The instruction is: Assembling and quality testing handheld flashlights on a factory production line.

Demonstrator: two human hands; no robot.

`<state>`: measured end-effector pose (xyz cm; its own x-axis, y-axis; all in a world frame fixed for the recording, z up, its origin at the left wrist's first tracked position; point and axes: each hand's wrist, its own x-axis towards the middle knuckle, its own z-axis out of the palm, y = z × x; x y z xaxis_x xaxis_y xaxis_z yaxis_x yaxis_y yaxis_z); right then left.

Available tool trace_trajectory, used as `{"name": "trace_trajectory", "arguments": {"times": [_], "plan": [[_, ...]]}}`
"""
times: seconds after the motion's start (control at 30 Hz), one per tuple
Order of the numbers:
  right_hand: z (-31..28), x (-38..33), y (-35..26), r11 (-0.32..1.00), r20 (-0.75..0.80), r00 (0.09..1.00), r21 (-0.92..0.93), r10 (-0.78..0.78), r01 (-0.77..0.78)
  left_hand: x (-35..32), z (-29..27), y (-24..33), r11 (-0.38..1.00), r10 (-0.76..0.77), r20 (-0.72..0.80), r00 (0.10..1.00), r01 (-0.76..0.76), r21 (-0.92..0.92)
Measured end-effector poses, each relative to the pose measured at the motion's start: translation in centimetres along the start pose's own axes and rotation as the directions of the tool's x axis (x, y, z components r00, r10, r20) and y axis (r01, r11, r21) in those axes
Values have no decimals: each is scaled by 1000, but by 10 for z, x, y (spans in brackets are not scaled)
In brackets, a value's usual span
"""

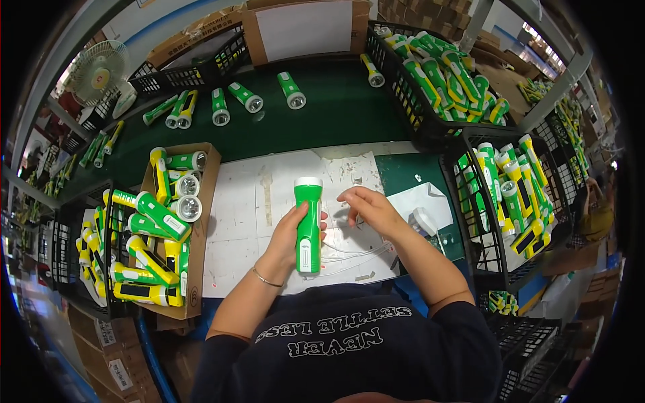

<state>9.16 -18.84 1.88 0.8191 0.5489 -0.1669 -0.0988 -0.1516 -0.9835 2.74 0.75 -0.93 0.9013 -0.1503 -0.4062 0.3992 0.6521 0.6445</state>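
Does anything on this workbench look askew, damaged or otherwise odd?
Mainly the white work surface: it looks worn, with brownish stains and scuffs toward its far side. To its right, a white paper lies at an angle. The flashlight in the left hand shows no visible damage.

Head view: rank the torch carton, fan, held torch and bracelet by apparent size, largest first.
1. Torch carton
2. Fan and held torch: unsure; one is rounder, the other longer and nearer the camera
3. Bracelet
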Motion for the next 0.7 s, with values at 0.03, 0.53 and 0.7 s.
{"name": "trace_trajectory", "arguments": {"times": [0.03,0.53,0.7], "plan": [[1,-5,4,1000,13,1000,-10,2,-2,1,-2,-1,999,-9,6,1000,10,-47],[28,-32,-4,866,-7,968,-449,-249,220,-7,3,-2,999,8,40,999,-6,-49],[52,-37,34,960,176,984,276,-10,-39,-4,12,-12,993,46,48,998,-40,-107]]}}
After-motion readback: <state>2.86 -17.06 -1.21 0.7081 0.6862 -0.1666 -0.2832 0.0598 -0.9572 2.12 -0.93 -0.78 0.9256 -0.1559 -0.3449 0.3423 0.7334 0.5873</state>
